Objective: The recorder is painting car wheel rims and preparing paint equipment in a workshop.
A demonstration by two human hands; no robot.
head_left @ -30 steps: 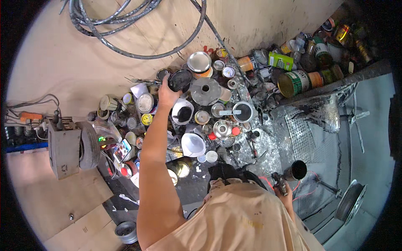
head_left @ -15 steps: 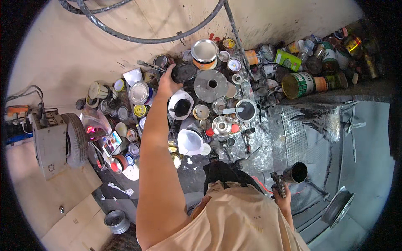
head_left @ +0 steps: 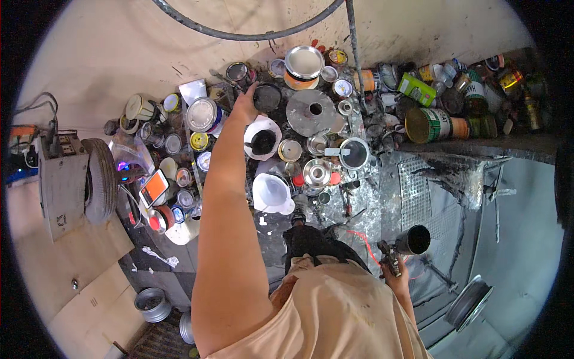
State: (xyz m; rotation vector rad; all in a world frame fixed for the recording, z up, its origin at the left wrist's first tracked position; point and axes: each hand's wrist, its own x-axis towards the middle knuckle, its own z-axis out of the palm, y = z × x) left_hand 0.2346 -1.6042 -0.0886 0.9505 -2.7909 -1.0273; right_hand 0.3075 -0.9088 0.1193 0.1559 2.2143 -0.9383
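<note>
My left hand [head_left: 246, 106] reaches far over the crowded worktop, curled against the left side of a black round container [head_left: 267, 97]. Thumb and fingers lie around its rim; the fingertips are partly hidden. Just beyond the fingers stands a small dark-topped can [head_left: 237, 72]. Nearer me are a white paper-like cone with a black inside [head_left: 262, 141] and a white plastic funnel [head_left: 272, 194]. Low on the right, my right hand [head_left: 397, 274] is closed round the handle of a spray gun [head_left: 388, 258] with a black cup [head_left: 414, 240] on it.
Paint cans and jars crowd the worktop, among them a silver-lidded can [head_left: 304, 62] and a grey disc [head_left: 311, 112]. A phone [head_left: 154, 188] leans at the left beside a tyre [head_left: 100, 181]. More cans fill a shelf [head_left: 484, 148] at right. Wheel rims [head_left: 153, 304] stand on the floor.
The view has shifted, moving the worktop up and slightly right in the picture. My left hand stays by the black container. My right hand with the spray gun appears slightly farther left. The phone's screen turned orange.
</note>
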